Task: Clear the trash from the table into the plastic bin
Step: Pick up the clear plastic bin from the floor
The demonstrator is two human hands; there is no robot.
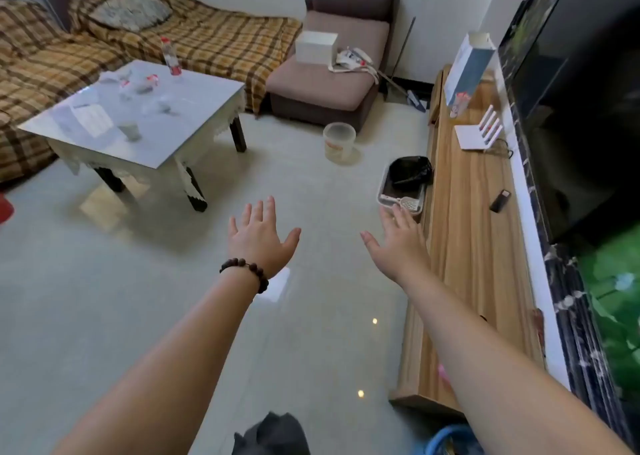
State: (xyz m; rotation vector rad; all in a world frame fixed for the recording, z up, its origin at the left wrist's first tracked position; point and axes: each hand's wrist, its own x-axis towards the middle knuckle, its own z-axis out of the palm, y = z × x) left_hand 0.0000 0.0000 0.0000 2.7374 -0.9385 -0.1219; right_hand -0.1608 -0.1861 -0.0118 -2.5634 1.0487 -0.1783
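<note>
A low white table (194, 129) stands at the upper left. Several bits of trash lie on it: crumpled clear wrappers (138, 85), a paper sheet (86, 118), a small grey cup (130, 131) and an upright plastic bottle (170, 56) at its far edge. A translucent plastic bin (339, 141) stands on the floor to the right of the table, before an armchair. My left hand (259, 240), with a bead bracelet on the wrist, and my right hand (398, 243) are stretched out over bare floor, fingers spread, holding nothing, well short of the table.
A plaid-covered sofa (207, 35) runs behind the table. A brown armchair (332, 73) holds a white box. A grey tray with a black bag (408, 181) sits by a long wooden TV stand (474, 246) on the right. Open floor lies between me and the table.
</note>
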